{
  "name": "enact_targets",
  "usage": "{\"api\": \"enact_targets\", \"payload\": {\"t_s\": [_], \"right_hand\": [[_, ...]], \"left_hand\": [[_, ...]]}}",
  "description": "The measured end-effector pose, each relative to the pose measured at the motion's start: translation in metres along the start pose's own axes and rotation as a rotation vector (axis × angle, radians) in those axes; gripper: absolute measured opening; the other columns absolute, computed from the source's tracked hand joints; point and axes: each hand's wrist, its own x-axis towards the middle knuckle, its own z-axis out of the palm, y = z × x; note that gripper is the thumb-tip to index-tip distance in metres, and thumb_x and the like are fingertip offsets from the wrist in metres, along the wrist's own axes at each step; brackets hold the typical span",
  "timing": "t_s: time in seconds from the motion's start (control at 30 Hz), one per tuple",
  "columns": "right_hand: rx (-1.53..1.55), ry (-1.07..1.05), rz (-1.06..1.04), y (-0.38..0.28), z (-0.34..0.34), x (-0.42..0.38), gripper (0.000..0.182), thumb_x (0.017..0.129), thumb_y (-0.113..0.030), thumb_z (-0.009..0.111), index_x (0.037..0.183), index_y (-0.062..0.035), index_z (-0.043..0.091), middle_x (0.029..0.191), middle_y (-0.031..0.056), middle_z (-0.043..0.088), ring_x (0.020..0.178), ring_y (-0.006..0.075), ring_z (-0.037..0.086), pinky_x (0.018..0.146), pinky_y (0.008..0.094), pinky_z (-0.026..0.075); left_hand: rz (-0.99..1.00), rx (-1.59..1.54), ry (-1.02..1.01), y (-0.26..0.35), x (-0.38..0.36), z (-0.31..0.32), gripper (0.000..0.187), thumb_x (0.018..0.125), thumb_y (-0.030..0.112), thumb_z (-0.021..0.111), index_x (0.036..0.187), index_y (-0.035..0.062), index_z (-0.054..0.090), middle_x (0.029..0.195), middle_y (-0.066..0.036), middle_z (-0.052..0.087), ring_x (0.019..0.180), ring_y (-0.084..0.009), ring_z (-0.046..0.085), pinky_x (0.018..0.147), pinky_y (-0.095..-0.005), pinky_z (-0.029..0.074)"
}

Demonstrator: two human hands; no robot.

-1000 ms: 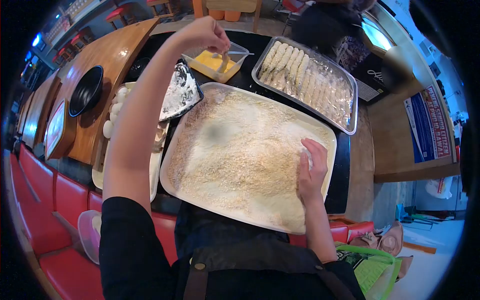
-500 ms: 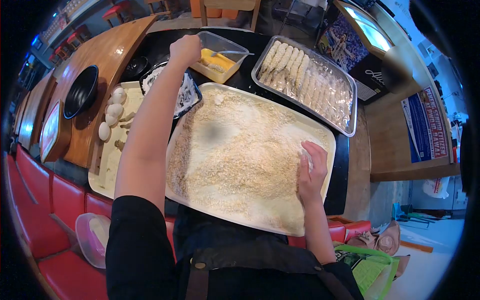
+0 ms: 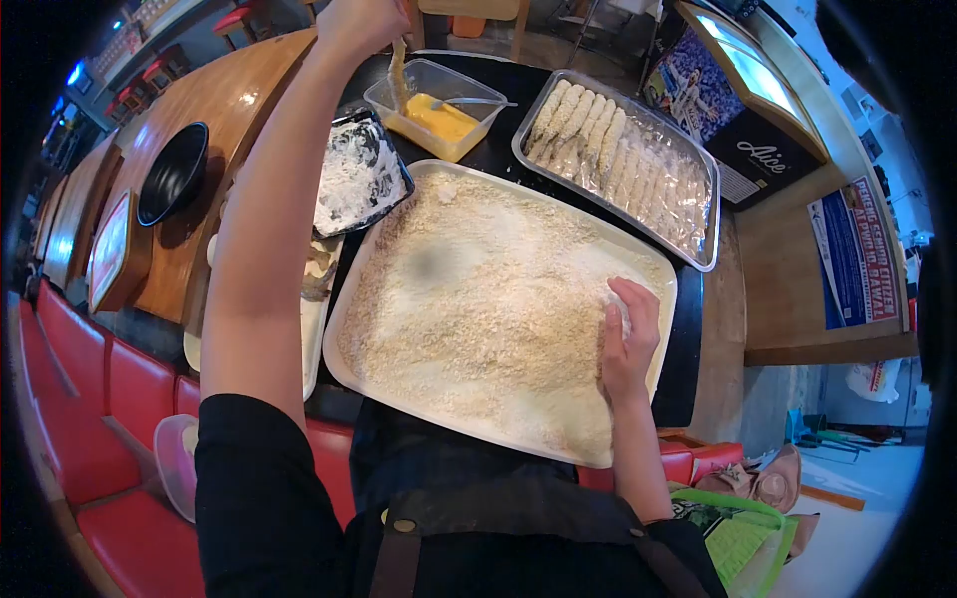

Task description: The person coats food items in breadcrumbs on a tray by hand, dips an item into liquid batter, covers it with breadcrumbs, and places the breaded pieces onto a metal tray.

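Note:
Raised at the top, my left hand point(image 3: 361, 25) pinches an egg-coated shrimp point(image 3: 398, 70), which hangs down over the left side of a clear plastic container point(image 3: 478, 140). Yellow beaten egg point(image 3: 441, 120) lies in the container with a spoon point(image 3: 474, 102). My right hand point(image 3: 630, 339) rests at the right side of a large cream tray point(image 3: 670, 299), its fingers slightly curled and apart, touching the breadcrumbs point(image 3: 478, 299). Left of the egg container stands a black tray point(image 3: 397, 164) of white flour point(image 3: 349, 179).
A metal tray point(image 3: 714, 224) at the back right holds rows of breaded shrimp point(image 3: 578, 120), partly under clear plastic. My left arm partly covers another cream tray point(image 3: 311, 344) with raw shrimp point(image 3: 319, 274). A black bowl point(image 3: 174, 177) sits on the wooden counter at left.
My left hand has risen from the egg container, lifting the shrimp up out of the egg. The view has shifted slightly; my right hand stays in place on the tray.

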Motion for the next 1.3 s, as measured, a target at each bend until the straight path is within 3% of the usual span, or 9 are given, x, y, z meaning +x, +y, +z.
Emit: {"api": "enact_targets", "payload": {"t_s": [0.1,0.2,0.3,0.5,0.63,0.8,0.93,0.97,1.3], "right_hand": [[0.007,0.012,-0.001,-0.001,0.000,0.000,0.025,0.091,-0.005,0.057,0.114,-0.0036,0.064,0.115,0.0167,0.060,0.111,0.0327,0.055,0.099,0.0411,0.042],[0.011,0.017,0.002,-0.001,0.000,-0.001,0.024,0.091,-0.006,0.057,0.114,-0.0035,0.064,0.114,0.0164,0.060,0.111,0.0326,0.055,0.099,0.0410,0.042],[0.010,0.017,0.008,0.000,0.000,-0.002,0.024,0.091,-0.006,0.057,0.114,-0.0035,0.064,0.114,0.0162,0.060,0.111,0.0324,0.055,0.099,0.0410,0.042],[-0.004,0.010,0.006,-0.001,-0.001,-0.001,0.024,0.091,-0.007,0.058,0.114,-0.0033,0.064,0.114,0.0162,0.060,0.111,0.0323,0.055,0.099,0.0409,0.042],[-0.003,0.001,0.017,-0.004,0.000,0.000,0.024,0.090,-0.006,0.058,0.114,-0.0032,0.064,0.115,0.0162,0.060,0.112,0.0323,0.055,0.099,0.0408,0.043],[-0.011,0.003,0.006,-0.001,0.000,0.001,0.025,0.089,-0.005,0.058,0.113,-0.0031,0.064,0.114,0.0161,0.061,0.111,0.0326,0.055,0.098,0.0407,0.043],[-0.025,0.000,0.003,-0.001,-0.001,0.002,0.025,0.088,-0.004,0.058,0.113,-0.0032,0.064,0.114,0.0163,0.061,0.111,0.0327,0.055,0.098,0.0406,0.043],[-0.029,0.001,0.001,-0.001,0.000,0.002,0.025,0.088,-0.004,0.058,0.113,-0.0032,0.064,0.114,0.0163,0.061,0.111,0.0327,0.055,0.098,0.0407,0.043],[-0.062,-0.003,-0.013,0.001,0.002,0.002,0.026,0.087,-0.002,0.059,0.112,-0.0032,0.065,0.112,0.0160,0.061,0.109,0.0327,0.056,0.097,0.0410,0.044]], "left_hand": [[0.171,0.009,-0.224,-0.013,-0.002,0.049,0.028,0.073,0.020,0.068,0.096,0.0034,0.072,0.097,-0.019,0.071,0.093,-0.0365,0.069,0.081,-0.0444,0.056],[0.190,0.083,-0.515,0.011,-0.036,0.065,0.035,0.068,0.014,0.073,0.101,0.0034,0.072,0.104,-0.019,0.070,0.099,-0.0346,0.068,0.084,-0.0444,0.056],[0.189,0.107,-0.603,0.022,-0.056,0.092,0.037,0.066,0.011,0.076,0.102,0.0030,0.071,0.109,-0.020,0.069,0.105,-0.0345,0.066,0.087,-0.0445,0.055],[0.307,0.033,-0.638,0.018,-0.042,0.089,0.032,0.062,0.014,0.079,0.092,0.0032,0.075,0.100,-0.019,0.071,0.098,-0.0326,0.068,0.084,-0.0396,0.055],[0.374,-0.349,-0.508,0.019,-0.017,0.036,0.019,0.064,0.013,0.074,0.082,0.0083,0.078,0.082,-0.013,0.073,0.074,-0.0231,0.071,0.068,-0.0349,0.056],[0.343,-0.295,-0.467,0.008,0.006,-0.025,0.018,0.066,0.015,0.074,0.080,0.0044,0.077,0.073,-0.012,0.073,0.066,-0.0191,0.070,0.066,-0.0309,0.055],[0.494,-0.152,-0.447,-0.035,0.021,0.051,0.024,0.062,0.011,0.076,0.086,0.0100,0.078,0.079,-0.012,0.073,0.072,-0.0220,0.071,0.070,-0.0351,0.057],[0.450,-0.039,-0.508,-0.040,0.010,0.057,0.016,0.068,0.012,0.075,0.084,0.0117,0.078,0.080,-0.010,0.073,0.073,-0.0227,0.070,0.071,-0.0370,0.056],[0.110,0.203,-0.287,-0.048,-0.027,0.119,0.015,0.070,0.015,0.071,0.084,0.0116,0.076,0.097,-0.013,0.073,0.088,-0.0330,0.070,0.078,-0.0453,0.056]]}}
